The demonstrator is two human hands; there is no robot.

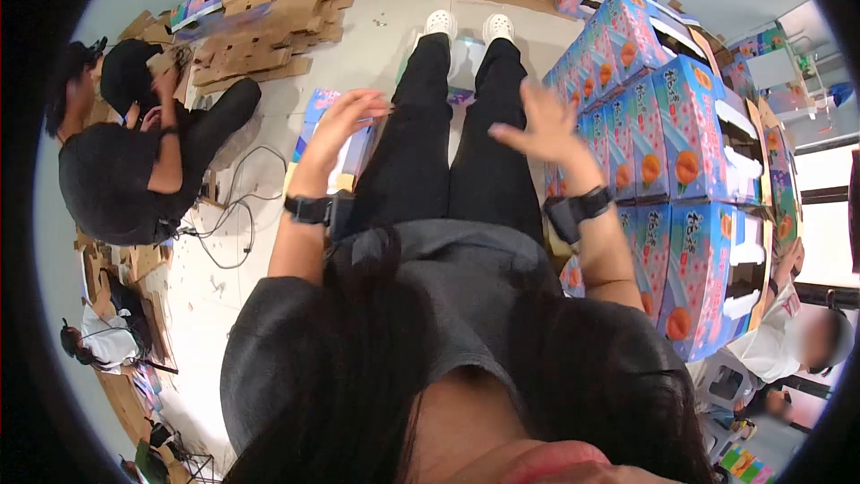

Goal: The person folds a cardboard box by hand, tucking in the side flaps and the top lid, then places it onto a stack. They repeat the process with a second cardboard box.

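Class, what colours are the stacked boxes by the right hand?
The stacked boxes are blue and pink with orange fruit; head view.

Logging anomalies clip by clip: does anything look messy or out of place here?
Yes. Flattened cardboard lies in a ragged heap on the floor, and a loose cable trails across it. The stacked boxes look orderly.

Pale floor [376, 54], loose cables [235, 211] across it. Flattened cardboard [269, 0] heaped at far end. Blue boxes [690, 134] stacked high at right. Bright window [826, 215] beyond.
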